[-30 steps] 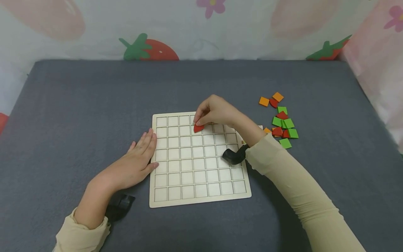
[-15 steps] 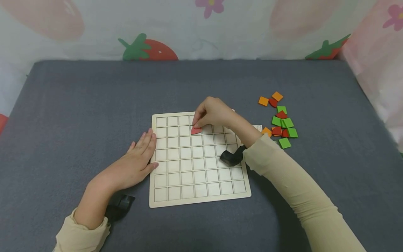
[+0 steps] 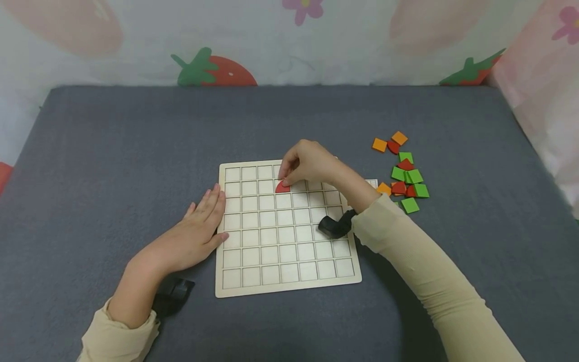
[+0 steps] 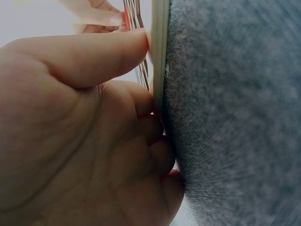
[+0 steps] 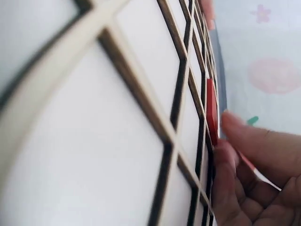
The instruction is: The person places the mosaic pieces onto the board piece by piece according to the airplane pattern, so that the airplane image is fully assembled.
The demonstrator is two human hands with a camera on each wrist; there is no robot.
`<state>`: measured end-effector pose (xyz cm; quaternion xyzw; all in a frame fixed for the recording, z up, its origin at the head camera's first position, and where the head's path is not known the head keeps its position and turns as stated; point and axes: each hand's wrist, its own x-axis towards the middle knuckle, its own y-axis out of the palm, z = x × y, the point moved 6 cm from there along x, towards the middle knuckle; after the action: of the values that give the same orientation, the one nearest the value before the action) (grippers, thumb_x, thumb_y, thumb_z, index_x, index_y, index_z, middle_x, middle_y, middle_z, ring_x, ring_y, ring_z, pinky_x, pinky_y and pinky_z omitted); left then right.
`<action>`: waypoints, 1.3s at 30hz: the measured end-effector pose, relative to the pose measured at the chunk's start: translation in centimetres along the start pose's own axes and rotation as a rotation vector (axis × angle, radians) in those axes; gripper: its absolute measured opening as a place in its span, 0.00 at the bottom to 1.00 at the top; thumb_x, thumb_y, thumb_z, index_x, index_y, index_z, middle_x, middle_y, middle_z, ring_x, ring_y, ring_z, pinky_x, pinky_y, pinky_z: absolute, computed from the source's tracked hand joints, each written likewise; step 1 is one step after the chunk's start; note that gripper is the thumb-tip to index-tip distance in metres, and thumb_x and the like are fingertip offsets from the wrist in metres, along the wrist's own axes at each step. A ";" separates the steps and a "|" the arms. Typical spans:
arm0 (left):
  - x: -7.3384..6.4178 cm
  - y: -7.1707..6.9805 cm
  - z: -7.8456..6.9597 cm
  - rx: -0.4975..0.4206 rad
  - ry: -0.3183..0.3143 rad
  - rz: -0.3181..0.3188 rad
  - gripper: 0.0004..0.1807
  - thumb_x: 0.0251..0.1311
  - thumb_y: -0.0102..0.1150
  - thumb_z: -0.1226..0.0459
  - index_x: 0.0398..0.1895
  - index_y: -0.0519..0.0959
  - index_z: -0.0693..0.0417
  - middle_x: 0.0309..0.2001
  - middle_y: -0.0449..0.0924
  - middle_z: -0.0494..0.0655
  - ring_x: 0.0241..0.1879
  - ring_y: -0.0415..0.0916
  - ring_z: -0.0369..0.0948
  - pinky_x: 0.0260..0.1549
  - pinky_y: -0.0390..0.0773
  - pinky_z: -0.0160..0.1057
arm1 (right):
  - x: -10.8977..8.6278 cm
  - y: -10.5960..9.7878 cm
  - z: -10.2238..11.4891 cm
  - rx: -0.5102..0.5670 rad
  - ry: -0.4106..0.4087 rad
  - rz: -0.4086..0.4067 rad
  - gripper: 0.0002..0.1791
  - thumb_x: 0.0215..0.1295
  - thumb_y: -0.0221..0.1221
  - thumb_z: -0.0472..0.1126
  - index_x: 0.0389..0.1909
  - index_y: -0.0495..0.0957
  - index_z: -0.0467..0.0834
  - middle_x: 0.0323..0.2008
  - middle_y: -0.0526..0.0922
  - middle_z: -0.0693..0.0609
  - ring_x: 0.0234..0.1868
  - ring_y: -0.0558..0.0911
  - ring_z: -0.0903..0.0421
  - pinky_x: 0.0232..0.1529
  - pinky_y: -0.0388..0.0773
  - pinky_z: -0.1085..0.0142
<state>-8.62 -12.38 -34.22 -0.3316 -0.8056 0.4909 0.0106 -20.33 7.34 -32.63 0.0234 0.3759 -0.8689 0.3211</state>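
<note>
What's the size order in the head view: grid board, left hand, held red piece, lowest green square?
Largest: grid board
Left hand
Smallest, unsure: held red piece (right hand partly hides it), lowest green square

Grid board [image 3: 271, 234]: one, seven rows of seven cells
Hands: two, left hand [image 3: 196, 229] at the grid board's left edge, right hand [image 3: 307, 162] over its far part
Red piece [image 3: 282, 188] at the grid board: one
Red discards [image 3: 405, 164] right of it: four
Orange squares [image 3: 379, 145] right of it: at least four
Green squares [image 3: 410, 205] right of it: at least six, some overlapping
</note>
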 end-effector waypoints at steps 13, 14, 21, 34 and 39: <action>-0.1 0.2 -0.1 0.004 0.003 0.024 0.40 0.71 0.45 0.58 0.72 0.36 0.68 0.73 0.25 0.61 0.72 0.26 0.54 0.65 0.39 0.60 | -7.2 -5.2 -4.0 0.280 0.080 -0.192 0.10 0.59 0.64 0.35 0.40 0.82 0.34 0.37 0.83 0.47 0.40 0.79 0.50 0.45 0.75 0.57; -0.2 0.2 -0.1 0.005 0.002 0.026 0.40 0.71 0.45 0.58 0.72 0.36 0.67 0.73 0.25 0.60 0.72 0.26 0.54 0.65 0.39 0.60 | -8.0 -5.5 -4.5 0.285 0.093 -0.212 0.11 0.59 0.64 0.35 0.41 0.82 0.33 0.38 0.83 0.46 0.40 0.79 0.50 0.45 0.75 0.57; -1.3 0.1 0.2 -0.003 -0.015 0.028 0.41 0.71 0.45 0.57 0.73 0.34 0.66 0.73 0.23 0.58 0.72 0.24 0.53 0.66 0.36 0.59 | -12.9 -6.9 -8.3 0.268 0.217 -0.325 0.14 0.60 0.64 0.38 0.44 0.81 0.35 0.33 0.82 0.50 0.36 0.78 0.50 0.34 0.76 0.64; -2.6 0.0 0.9 -0.039 0.006 0.041 0.41 0.72 0.43 0.56 0.73 0.31 0.63 0.73 0.19 0.55 0.71 0.21 0.52 0.66 0.34 0.58 | -14.3 -6.1 -10.1 0.157 0.250 -0.248 0.12 0.62 0.61 0.33 0.45 0.79 0.31 0.35 0.84 0.44 0.33 0.82 0.59 0.34 0.79 0.68; -3.0 -0.1 1.0 -0.041 0.001 0.035 0.41 0.72 0.43 0.56 0.73 0.31 0.64 0.73 0.19 0.55 0.71 0.20 0.51 0.66 0.34 0.58 | -14.0 -5.9 -9.5 0.075 0.243 -0.246 0.12 0.58 0.64 0.34 0.43 0.81 0.35 0.32 0.83 0.46 0.31 0.81 0.56 0.32 0.78 0.67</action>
<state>-6.68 -14.84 -33.74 -0.3457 -0.8096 0.4744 -0.0044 -14.55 24.30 -31.69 0.0940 0.3793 -0.9058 0.1637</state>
